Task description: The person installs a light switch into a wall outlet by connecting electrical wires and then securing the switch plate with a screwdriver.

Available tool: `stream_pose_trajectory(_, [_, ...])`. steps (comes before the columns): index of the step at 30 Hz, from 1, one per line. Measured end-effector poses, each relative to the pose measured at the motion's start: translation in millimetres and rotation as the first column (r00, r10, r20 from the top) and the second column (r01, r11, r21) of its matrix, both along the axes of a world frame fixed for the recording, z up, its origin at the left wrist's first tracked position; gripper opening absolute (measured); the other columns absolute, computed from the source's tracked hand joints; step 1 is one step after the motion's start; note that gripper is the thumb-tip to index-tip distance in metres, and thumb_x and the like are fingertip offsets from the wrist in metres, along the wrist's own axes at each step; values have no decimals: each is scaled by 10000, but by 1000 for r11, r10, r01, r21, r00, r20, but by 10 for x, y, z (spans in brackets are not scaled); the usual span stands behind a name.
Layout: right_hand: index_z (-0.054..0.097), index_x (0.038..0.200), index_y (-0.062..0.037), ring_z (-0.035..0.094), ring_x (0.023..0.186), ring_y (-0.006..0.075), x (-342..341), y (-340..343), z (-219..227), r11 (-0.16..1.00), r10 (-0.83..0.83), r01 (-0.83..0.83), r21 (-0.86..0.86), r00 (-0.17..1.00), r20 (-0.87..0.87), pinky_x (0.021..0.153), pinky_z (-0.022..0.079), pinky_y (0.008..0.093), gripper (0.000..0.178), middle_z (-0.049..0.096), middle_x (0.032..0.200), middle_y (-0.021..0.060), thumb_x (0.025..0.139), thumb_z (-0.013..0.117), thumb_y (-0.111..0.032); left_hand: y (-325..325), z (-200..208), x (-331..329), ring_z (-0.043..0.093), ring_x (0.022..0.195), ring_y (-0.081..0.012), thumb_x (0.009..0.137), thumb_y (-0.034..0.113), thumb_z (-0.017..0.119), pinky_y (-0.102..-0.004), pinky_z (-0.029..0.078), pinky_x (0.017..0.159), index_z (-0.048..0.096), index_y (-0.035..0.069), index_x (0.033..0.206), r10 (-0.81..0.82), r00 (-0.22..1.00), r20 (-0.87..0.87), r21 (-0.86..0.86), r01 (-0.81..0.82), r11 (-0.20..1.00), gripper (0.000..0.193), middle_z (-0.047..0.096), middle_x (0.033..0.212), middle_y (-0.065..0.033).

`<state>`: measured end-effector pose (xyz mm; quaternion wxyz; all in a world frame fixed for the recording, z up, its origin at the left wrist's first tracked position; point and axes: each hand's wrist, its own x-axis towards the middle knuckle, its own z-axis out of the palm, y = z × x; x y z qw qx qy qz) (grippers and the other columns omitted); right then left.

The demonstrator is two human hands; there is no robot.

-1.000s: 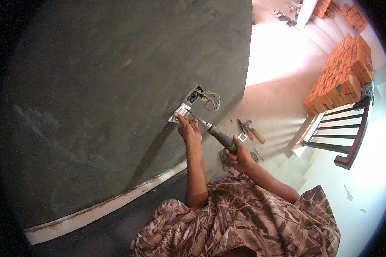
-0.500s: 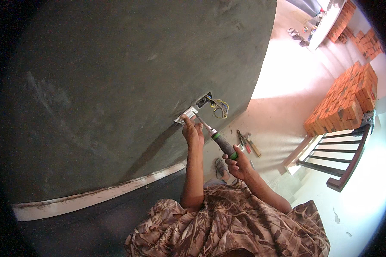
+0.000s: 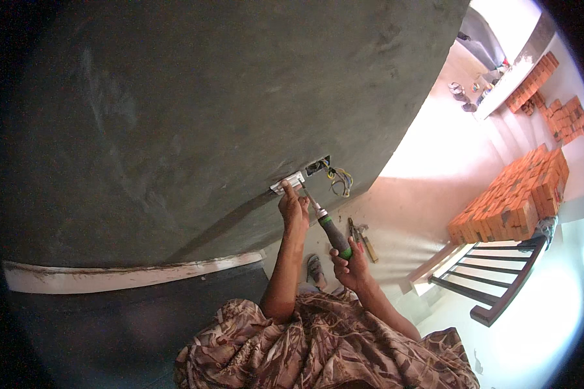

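Note:
A white electrical wall plate [image 3: 294,178] lies against the grey plastered wall. My left hand [image 3: 294,209] presses on it from below, fingertips on its face. In my right hand [image 3: 352,266], closed round the end of the handle, is a screwdriver [image 3: 333,235] with a dark grip and green bands. The shaft slants up to the plate's right end, where the tip meets or nearly meets it; the exact contact is too small to tell. Just right of the plate, an open wall box [image 3: 317,166] has loose yellow and dark wires [image 3: 342,181] hanging out.
Hand tools [image 3: 363,240], some with wooden or red handles, lie on the floor beyond my right hand. A stack of orange bricks [image 3: 506,201] stands at right, above a dark wooden railing [image 3: 509,285]. A pale strip [image 3: 130,279] runs along the wall's foot.
My view has shifted, so the wall plate and box sit slightly lower and further right. Both hands keep their places at the plate and screwdriver; the screwdriver handle stands a little steeper.

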<state>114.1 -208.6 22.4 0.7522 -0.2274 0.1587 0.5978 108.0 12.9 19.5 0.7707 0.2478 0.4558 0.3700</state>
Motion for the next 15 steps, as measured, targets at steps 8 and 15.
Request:
stream_pose_trajectory(8, [393,1380,-54,577,687,191,-239,167,450,888,94,409,-209,283,954,628,495,266,464,556,1022,154,957,545,-172,8,-42,-98,419,689,-120,832,618,628,-322,418,722,538,-51,1175,-47,999,-20,19,47,999,758,456,768,2])
stream_pose_trajectory(15, [534,1228,-48,553,575,161,-195,151,257,959,-64,208,-195,823,564,527,466,253,384,595,921,135,971,509,-332,16,-65,-94,435,682,-104,836,607,636,-303,427,706,569,-20,1090,-65,998,17,17,65,998,680,397,719,25])
